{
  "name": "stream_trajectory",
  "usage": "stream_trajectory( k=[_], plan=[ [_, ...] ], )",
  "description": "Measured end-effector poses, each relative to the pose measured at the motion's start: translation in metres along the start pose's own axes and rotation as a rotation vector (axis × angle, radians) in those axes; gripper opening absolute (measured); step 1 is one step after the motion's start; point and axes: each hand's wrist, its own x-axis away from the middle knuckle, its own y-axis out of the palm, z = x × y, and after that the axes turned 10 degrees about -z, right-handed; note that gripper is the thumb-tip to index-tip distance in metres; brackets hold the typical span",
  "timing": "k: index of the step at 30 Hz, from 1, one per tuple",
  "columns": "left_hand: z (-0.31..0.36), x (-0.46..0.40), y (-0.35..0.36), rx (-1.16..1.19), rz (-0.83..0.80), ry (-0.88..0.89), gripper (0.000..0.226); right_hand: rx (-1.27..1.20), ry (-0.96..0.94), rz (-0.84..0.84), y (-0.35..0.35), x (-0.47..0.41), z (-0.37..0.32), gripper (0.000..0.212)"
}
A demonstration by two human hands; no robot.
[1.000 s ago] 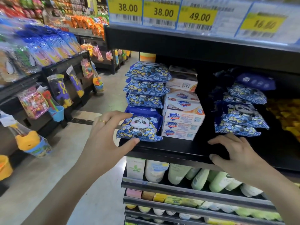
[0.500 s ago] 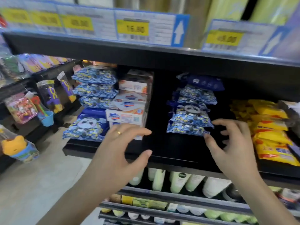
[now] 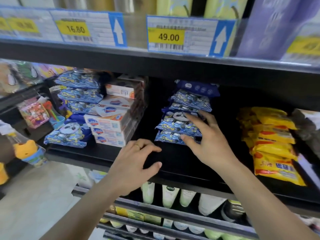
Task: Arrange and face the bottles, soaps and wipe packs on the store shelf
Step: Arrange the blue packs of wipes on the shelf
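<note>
shifted rightward since half a second ago, both hands now closing on the middle stack of blue wave-patterned panda wipe packs (image 3: 181, 122) on the black metal store shelf (image 3: 110, 153). right hand (image 3: 206, 141) laid against the stack's front, fingers (image 3: 194, 119) spread and nearly straight, touching the lower packs, gripping nothing. left hand (image 3: 133, 163) hovering just left of the stack and below it, fingers loosely curved, thumb out, holding nothing.

risk, as a judgement: soft, slippery packs piled unevenly, so a push low on the stack could slide the top dark blue pack (image 3: 197, 87) off backward or tip the pile sideways into the gap left of it.

counted: about five packs in the stack; left of the stack, white boxed soaps (image 3: 110, 122), roughly six showing; further left, four more panda packs (image 3: 67, 134); right of the stack, a pile of yellow packs (image 3: 271, 135), number unclear. pale bottles (image 3: 170, 196) below, partly hidden.
</note>
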Motion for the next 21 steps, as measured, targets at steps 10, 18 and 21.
stream_trajectory(
  k=[10,18,21],
  plan=[
    [0.0,-0.001,-0.005,0.275,-0.001,-0.04,0.044,-0.047,-0.047,0.193,0.014,-0.001,-0.007,0.047],
    [0.02,-0.002,-0.038,0.974,0.086,-0.198,0.022,-0.111,-0.183,0.236,0.012,0.045,-0.028,0.049],
    [0.033,0.0,-0.046,1.102,-0.029,-0.204,0.041,-0.107,-0.23,0.253,0.018,0.062,-0.035,0.045]
  ],
)
